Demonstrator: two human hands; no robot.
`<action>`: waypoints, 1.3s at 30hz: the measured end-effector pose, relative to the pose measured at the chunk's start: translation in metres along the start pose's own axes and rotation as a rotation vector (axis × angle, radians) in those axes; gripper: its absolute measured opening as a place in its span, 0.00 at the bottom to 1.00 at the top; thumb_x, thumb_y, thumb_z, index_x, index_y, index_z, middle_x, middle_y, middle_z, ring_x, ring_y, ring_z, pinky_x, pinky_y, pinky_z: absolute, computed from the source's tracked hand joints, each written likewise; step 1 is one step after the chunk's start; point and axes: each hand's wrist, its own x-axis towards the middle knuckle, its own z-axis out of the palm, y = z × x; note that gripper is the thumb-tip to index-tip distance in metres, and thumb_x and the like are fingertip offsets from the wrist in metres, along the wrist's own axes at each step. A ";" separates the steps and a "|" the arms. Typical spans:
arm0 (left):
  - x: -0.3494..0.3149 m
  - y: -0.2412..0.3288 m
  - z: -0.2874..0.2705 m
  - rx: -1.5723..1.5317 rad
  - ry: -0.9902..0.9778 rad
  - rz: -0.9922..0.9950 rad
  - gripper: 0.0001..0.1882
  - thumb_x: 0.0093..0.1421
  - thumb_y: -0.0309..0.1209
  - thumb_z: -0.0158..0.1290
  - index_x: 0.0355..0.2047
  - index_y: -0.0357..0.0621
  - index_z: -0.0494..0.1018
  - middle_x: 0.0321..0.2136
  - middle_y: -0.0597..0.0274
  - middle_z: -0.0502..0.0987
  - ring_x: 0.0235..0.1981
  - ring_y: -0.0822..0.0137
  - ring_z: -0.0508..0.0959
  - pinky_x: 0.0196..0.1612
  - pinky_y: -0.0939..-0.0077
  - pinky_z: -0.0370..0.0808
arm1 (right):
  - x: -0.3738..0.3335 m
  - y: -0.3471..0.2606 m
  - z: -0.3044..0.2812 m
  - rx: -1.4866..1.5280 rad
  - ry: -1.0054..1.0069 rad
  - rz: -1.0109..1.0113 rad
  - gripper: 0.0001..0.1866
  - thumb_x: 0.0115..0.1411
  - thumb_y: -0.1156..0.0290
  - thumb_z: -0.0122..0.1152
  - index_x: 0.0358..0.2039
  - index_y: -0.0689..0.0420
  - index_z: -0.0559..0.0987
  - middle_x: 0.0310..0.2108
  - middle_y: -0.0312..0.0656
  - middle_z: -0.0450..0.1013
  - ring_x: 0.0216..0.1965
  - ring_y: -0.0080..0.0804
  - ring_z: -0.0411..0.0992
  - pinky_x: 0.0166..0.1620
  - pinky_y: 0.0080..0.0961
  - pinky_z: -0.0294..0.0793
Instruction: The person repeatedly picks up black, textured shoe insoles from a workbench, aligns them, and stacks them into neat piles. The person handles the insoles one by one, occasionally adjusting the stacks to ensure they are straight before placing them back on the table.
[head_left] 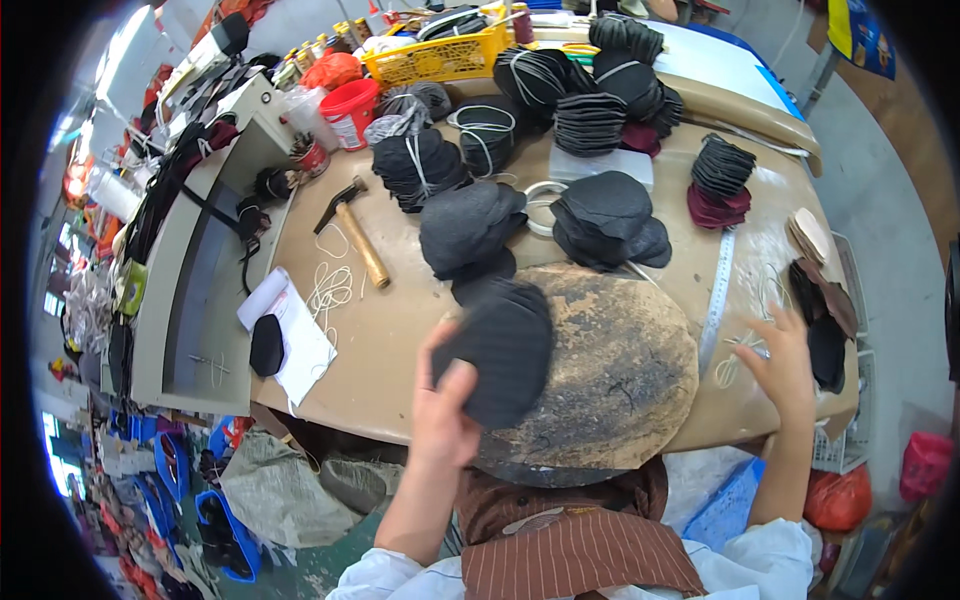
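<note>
My left hand [445,420] is closed around a stack of black, rounded cut pieces [510,350], thumb on the near side. The stack is tilted and slightly blurred, over the left part of a worn round board [620,370]. To the right, my right hand [785,365] is raised over the table with its fingers apart, near a loop of white string [728,373] and a steel ruler [716,300]. Something small and shiny by its fingertips is too small to name. Beyond the board lie two more piles of black pieces, a left pile [470,225] and a right pile [605,215].
A hammer [357,235] lies left of the piles, beside tangled string [332,290]. White paper [300,350] carries a black piece [266,345]. Tied black bundles [415,165], a red bucket [350,112] and a yellow basket [440,55] stand at the back. Dark scraps [825,345] lie far right.
</note>
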 end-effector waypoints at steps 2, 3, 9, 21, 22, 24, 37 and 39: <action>-0.006 -0.016 0.011 0.147 -0.118 -0.090 0.31 0.55 0.21 0.56 0.59 0.46 0.60 0.53 0.58 0.67 0.53 0.66 0.69 0.56 0.69 0.68 | 0.003 -0.007 0.003 0.408 -0.050 0.034 0.30 0.45 0.65 0.70 0.50 0.58 0.74 0.54 0.51 0.67 0.57 0.47 0.63 0.58 0.36 0.63; -0.006 -0.025 0.016 0.257 -0.196 -0.098 0.32 0.55 0.23 0.58 0.60 0.44 0.60 0.53 0.60 0.66 0.54 0.68 0.67 0.58 0.73 0.64 | 0.001 -0.012 0.004 0.611 -0.088 0.053 0.36 0.45 0.65 0.70 0.56 0.58 0.70 0.58 0.50 0.64 0.60 0.47 0.62 0.59 0.36 0.62; 0.017 -0.048 0.056 0.705 -0.574 0.151 0.50 0.50 0.31 0.66 0.65 0.38 0.44 0.56 0.46 0.63 0.59 0.56 0.65 0.62 0.66 0.60 | 0.006 -0.078 0.019 1.426 -0.374 -0.075 0.52 0.35 0.69 0.79 0.61 0.59 0.60 0.54 0.45 0.64 0.57 0.34 0.63 0.59 0.27 0.60; 0.182 0.006 -0.028 1.664 -0.046 0.836 0.32 0.46 0.30 0.65 0.52 0.37 0.67 0.52 0.44 0.71 0.57 0.49 0.68 0.55 0.63 0.69 | 0.072 -0.021 0.065 0.992 -0.289 0.359 0.27 0.57 0.63 0.62 0.54 0.62 0.69 0.45 0.44 0.71 0.42 0.35 0.73 0.50 0.31 0.71; 0.183 0.007 -0.028 1.670 -0.060 0.842 0.30 0.47 0.30 0.65 0.51 0.38 0.69 0.52 0.44 0.72 0.57 0.50 0.69 0.54 0.64 0.70 | 0.072 -0.021 0.064 0.921 -0.237 0.253 0.27 0.56 0.63 0.63 0.53 0.63 0.70 0.45 0.45 0.71 0.42 0.37 0.72 0.50 0.31 0.70; 0.184 0.016 -0.027 1.637 -0.111 0.764 0.25 0.48 0.30 0.64 0.48 0.40 0.72 0.51 0.44 0.71 0.56 0.51 0.69 0.54 0.65 0.71 | 0.071 -0.021 0.059 0.582 -0.018 0.039 0.27 0.55 0.63 0.64 0.52 0.64 0.71 0.45 0.48 0.71 0.45 0.41 0.70 0.51 0.32 0.68; 0.210 0.064 -0.036 1.182 -0.134 0.377 0.14 0.62 0.31 0.52 0.47 0.41 0.76 0.32 0.58 0.80 0.33 0.78 0.76 0.38 0.78 0.72 | 0.079 -0.038 0.046 0.486 -0.012 -0.165 0.21 0.54 0.73 0.63 0.48 0.66 0.73 0.44 0.51 0.71 0.46 0.48 0.69 0.50 0.35 0.67; 0.199 0.063 -0.024 1.113 0.065 0.538 0.14 0.64 0.31 0.51 0.46 0.38 0.76 0.28 0.63 0.78 0.31 0.82 0.70 0.35 0.81 0.69 | 0.080 -0.038 0.045 0.466 0.029 -0.165 0.21 0.52 0.75 0.64 0.47 0.65 0.73 0.41 0.50 0.70 0.44 0.46 0.69 0.48 0.33 0.68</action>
